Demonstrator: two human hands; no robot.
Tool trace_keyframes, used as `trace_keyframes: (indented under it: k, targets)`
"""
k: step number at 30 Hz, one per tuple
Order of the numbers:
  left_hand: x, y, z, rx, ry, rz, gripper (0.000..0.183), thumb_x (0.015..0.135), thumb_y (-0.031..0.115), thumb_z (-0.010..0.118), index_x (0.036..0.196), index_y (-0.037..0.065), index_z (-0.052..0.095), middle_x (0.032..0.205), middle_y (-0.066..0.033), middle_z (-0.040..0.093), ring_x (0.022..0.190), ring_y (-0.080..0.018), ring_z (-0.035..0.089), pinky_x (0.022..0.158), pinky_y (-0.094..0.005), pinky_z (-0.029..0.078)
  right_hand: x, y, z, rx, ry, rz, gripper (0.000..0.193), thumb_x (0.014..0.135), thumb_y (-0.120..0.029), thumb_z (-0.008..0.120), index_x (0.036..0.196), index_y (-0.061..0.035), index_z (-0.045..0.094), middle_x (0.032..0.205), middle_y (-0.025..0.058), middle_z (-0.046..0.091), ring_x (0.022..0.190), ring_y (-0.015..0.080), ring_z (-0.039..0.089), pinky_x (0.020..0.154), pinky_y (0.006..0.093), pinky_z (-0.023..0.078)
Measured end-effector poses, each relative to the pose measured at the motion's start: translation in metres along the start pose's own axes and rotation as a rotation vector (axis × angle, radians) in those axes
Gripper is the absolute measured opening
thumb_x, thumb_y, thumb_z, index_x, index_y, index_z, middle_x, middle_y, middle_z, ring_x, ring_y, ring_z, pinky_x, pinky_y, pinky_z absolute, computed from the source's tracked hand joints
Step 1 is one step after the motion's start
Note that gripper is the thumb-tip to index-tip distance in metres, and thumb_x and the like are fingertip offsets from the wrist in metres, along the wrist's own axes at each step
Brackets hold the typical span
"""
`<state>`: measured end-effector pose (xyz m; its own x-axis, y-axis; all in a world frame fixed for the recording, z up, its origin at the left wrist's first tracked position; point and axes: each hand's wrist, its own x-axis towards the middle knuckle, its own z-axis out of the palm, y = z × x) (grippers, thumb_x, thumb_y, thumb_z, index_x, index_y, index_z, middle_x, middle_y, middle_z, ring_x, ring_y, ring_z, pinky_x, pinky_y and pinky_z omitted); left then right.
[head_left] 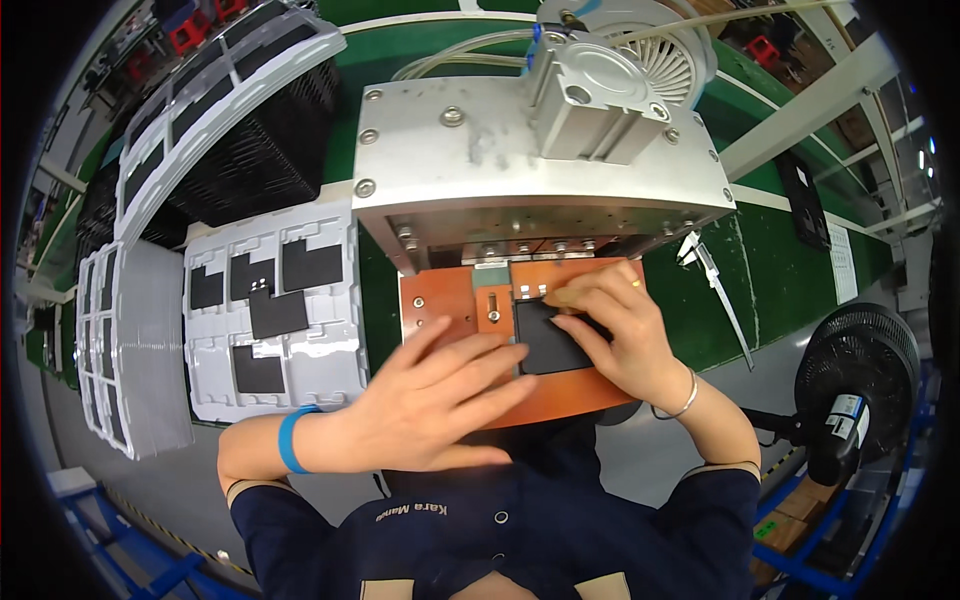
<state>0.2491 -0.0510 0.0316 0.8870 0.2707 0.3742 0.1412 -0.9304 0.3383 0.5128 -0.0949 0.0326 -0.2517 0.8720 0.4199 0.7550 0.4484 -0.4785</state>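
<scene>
A flat black rectangular piece [547,340] lies in the orange fixture plate [455,300] beneath the metal press. My right hand [625,325] is over the piece's upper right, thumb and fingertips drawn together near its top edge. What they pinch, if anything, is hidden. Small white marks or tabs show just above that edge. My left hand [430,400] is open, fingers spread, with the fingertips close to the left side of the piece; it holds nothing. A small slotted orange block with a screw [493,312] sits left of the piece.
The silver press [450,170], topped by an air cylinder [600,90], stands right behind the fixture. To the left, a white tray [210,345] carries several black pieces, beside stacked trays [150,350]. Calipers [722,300] lie right; a black fan [860,370] stands beyond.
</scene>
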Motion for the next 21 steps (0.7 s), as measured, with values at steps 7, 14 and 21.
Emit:
trace_keyframes:
  k: [7, 14, 21]
  targets:
    - [0.014, -0.003, 0.014, -0.058, -0.180, -0.010, 0.071, 0.084, 0.063, 0.064, 0.132, 0.012, 0.061, 0.146, -0.0114, 0.050, 0.135, -0.0328, 0.045, 0.110, -0.0597, 0.029, 0.000, 0.002, 0.011, -0.172, -0.089, -0.107, 0.032, 0.078, -0.009, 0.064, 0.110, -0.0040, 0.067, 0.110, 0.0075, 0.064, 0.102, 0.0255, 0.059, 0.086, 0.0385, 0.047]
    - [0.013, -0.003, 0.011, -0.045, -0.230, -0.023, 0.070, 0.089, 0.060, 0.059, 0.136, 0.009, 0.055, 0.148, -0.0124, 0.049, 0.140, -0.0288, 0.042, 0.113, -0.0573, 0.026, 0.001, 0.000, 0.015, -0.286, -0.075, -0.091, 0.035, 0.080, -0.013, 0.061, 0.114, -0.0078, 0.068, 0.120, 0.0075, 0.059, 0.111, 0.0264, 0.054, 0.089, 0.0386, 0.044]
    - [0.015, -0.005, 0.013, -0.063, -0.221, -0.022, 0.068, 0.089, 0.059, 0.060, 0.136, 0.009, 0.056, 0.147, -0.0120, 0.049, 0.139, -0.0283, 0.043, 0.113, -0.0583, 0.026, -0.002, 0.005, 0.015, -0.251, -0.091, -0.130, 0.035, 0.079, -0.015, 0.063, 0.113, -0.0138, 0.069, 0.120, 0.0053, 0.057, 0.113, 0.0249, 0.052, 0.086, 0.0365, 0.044]
